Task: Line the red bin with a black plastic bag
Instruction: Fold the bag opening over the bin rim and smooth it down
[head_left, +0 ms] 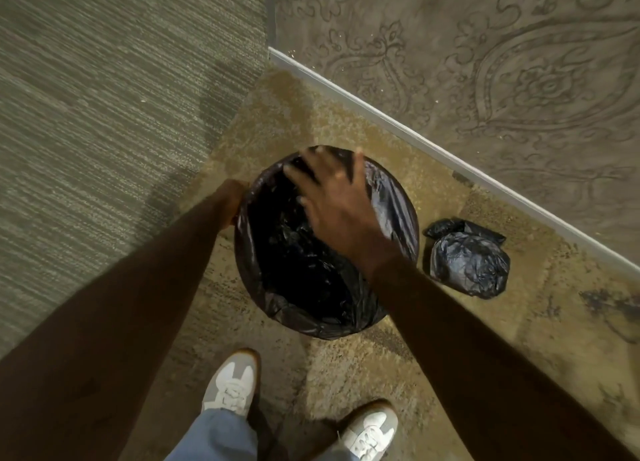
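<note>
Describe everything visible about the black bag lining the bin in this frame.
The black bag is thin, glossy, wrinkled plastic, opened out inside the round bin, its edge folded over the rim all around, hiding the bin's colour. The right hand is spread over its far side; the left hand is against its left edge. It stands on worn carpet near the wall.

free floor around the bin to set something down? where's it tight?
Bare carpet left of the bin, past the left hand, and the patch between the bin's near side and the shoes. Tight on the right: a tied black bag fills the strip between bin and baseboard. The right hand covers the opening.
</note>
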`<state>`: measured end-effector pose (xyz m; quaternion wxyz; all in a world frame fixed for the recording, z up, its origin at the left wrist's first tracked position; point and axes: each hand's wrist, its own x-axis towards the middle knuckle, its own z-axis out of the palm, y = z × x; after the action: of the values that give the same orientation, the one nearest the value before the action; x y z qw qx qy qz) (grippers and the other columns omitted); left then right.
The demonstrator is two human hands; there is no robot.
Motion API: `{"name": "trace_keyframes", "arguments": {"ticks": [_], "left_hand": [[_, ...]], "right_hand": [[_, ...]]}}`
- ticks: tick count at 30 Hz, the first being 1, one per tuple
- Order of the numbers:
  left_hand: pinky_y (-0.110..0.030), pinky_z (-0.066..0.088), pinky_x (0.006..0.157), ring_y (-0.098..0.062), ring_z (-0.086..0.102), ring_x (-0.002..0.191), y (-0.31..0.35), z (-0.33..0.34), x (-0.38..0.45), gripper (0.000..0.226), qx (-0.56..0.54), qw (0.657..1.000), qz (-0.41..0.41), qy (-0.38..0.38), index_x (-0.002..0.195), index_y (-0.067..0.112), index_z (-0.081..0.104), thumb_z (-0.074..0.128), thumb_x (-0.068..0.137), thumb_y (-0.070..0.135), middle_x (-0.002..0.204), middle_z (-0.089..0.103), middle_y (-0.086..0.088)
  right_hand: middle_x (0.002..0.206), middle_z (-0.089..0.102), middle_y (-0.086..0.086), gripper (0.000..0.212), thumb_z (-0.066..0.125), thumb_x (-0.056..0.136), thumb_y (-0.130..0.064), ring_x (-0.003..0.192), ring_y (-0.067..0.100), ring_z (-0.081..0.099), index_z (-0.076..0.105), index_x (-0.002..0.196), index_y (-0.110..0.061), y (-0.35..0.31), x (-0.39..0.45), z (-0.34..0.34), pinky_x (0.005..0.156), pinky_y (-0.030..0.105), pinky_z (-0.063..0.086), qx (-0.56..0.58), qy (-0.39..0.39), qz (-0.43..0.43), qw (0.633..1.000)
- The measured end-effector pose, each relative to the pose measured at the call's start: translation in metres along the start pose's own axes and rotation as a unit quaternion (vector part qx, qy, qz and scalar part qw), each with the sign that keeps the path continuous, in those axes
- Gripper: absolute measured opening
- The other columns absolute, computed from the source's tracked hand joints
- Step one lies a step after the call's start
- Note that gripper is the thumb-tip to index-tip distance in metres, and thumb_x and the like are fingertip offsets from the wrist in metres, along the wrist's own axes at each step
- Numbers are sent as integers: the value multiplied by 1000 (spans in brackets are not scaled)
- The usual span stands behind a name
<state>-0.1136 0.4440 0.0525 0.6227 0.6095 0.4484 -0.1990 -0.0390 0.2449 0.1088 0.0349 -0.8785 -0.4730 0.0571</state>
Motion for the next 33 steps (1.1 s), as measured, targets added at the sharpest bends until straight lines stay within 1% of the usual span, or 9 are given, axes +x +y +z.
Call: {"name": "trace_keyframes", "arguments": {"ticks": [4,6,9,12,15,20,25,29,33], "left_hand": [[-26,52,70,-27,62,87,10,4,-5,32,-13,981,97,167,91,12,59,41,107,32,89,61,-8],[-34,51,89,-26,61,104,17,4,-18,21,78,895,290,331,104,12,59,46,102,28,105,61,-6],[-48,37,112,-29,50,131,9,24,-45,31,358,712,582,163,125,16,61,51,96,23,134,59,-10],[-56,11,125,-38,12,156,-23,41,-57,63,663,562,495,22,155,11,34,45,98,34,166,21,-19],[-51,-3,126,-35,-7,157,-34,35,-51,72,755,541,370,34,161,9,8,33,101,40,169,-3,-19],[-53,-4,126,-36,-4,157,-34,39,-44,73,800,489,346,24,160,10,10,27,100,46,169,4,-18],[-52,1,126,-35,6,157,-18,44,-56,66,754,519,401,-2,159,12,25,37,100,41,167,21,-16],[-55,27,121,-36,32,149,-1,33,-75,47,510,659,543,100,140,13,56,54,94,24,155,46,-14],[-48,50,100,-25,56,124,-1,6,-86,39,317,840,344,274,132,24,57,60,94,34,139,58,-3]], "right_hand": [[136,60,10,39,51,97,-37,135,32,46,62,131,-21,-22,-52,28,123,59,14,2,-125,-100,987],[149,48,17,47,45,100,-46,145,38,32,57,137,-20,-22,-70,42,122,60,-1,-21,-224,-52,973],[163,26,20,58,37,102,-55,154,40,11,43,149,-22,-14,-78,56,122,58,-5,-42,-287,-9,957],[168,11,17,63,33,102,-59,155,38,-2,33,155,-25,-4,-80,62,123,54,0,-59,-352,10,934],[169,1,14,66,33,102,-59,156,37,-6,21,159,-27,12,-79,61,124,51,5,-60,-419,38,905],[166,17,15,65,37,101,-58,154,37,10,29,157,-25,28,-69,60,124,48,10,-49,-447,74,890],[145,52,8,48,46,100,-47,136,31,45,52,142,-23,26,-69,39,117,45,30,17,-385,34,922],[124,67,-6,30,51,100,-29,114,13,58,67,125,-26,24,-92,0,95,31,49,235,7,110,966],[123,64,-6,27,50,100,-32,114,12,59,64,122,-27,55,-130,-24,94,30,49,346,258,397,810]]}}
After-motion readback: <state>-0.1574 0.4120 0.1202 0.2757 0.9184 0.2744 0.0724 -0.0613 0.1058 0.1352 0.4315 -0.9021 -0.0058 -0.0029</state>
